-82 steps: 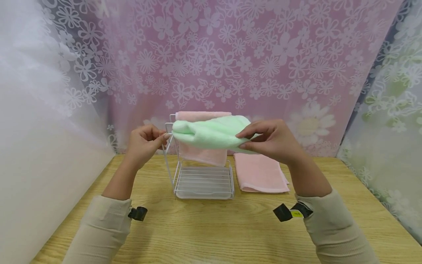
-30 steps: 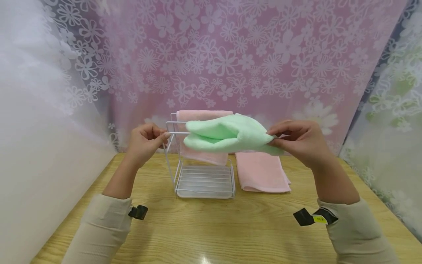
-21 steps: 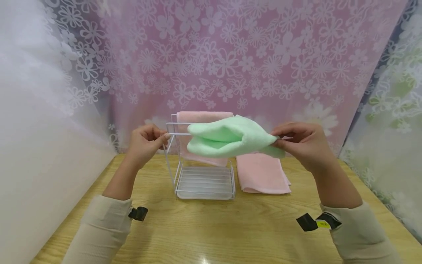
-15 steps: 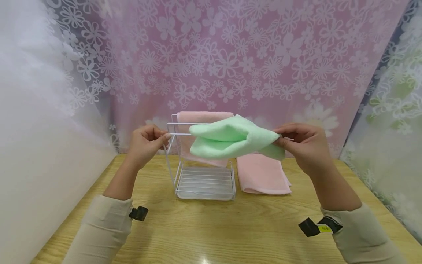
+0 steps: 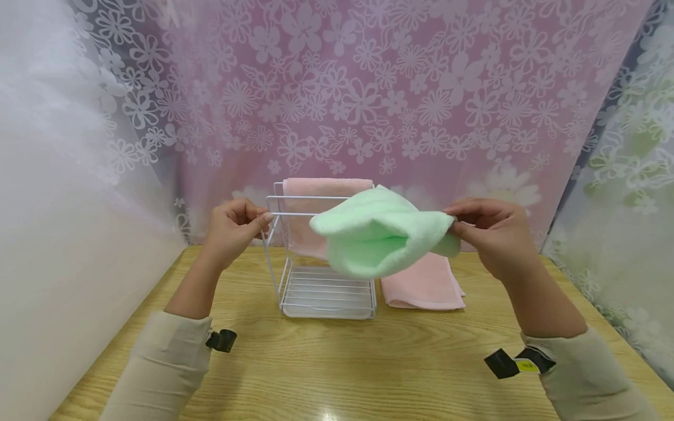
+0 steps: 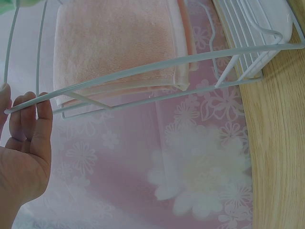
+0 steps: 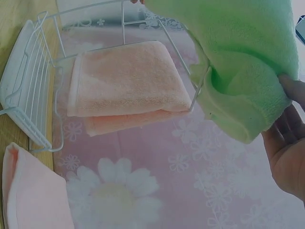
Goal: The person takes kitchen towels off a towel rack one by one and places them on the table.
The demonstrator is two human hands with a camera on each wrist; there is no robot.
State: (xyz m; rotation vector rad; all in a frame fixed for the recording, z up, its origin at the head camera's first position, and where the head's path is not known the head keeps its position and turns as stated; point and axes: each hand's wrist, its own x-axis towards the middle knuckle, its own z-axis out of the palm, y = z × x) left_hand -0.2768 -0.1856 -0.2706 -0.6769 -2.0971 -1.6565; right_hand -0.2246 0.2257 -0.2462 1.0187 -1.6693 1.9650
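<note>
The left hand (image 5: 234, 229) pinches the upper left corner of the white wire rack (image 5: 270, 257); in the left wrist view the hand (image 6: 27, 152) has its fingers round the rack's wire. The right hand (image 5: 492, 237) pinches the right end of a green towel (image 5: 363, 225), which lies bunched across the rack's front upper bars, its folds gaping toward the camera. In the right wrist view the hand (image 7: 290, 148) grips the green towel (image 7: 248, 71) at its edge. A pink towel (image 5: 310, 187) hangs over the rack's back bar, partly hidden by the green one.
A folded pink towel (image 5: 423, 283) lies on the wooden table (image 5: 316, 362) to the right of the rack. The rack's base holds a white tray (image 5: 326, 310). Floral curtains (image 5: 337, 99) stand behind and at the right, with a pale sheet (image 5: 79, 222) at the left.
The right hand has moved to the right, drawing the green towel's right end with it. The towel's left end has shifted right, baring more bar, and its front fold droops lower. The left hand stays put.
</note>
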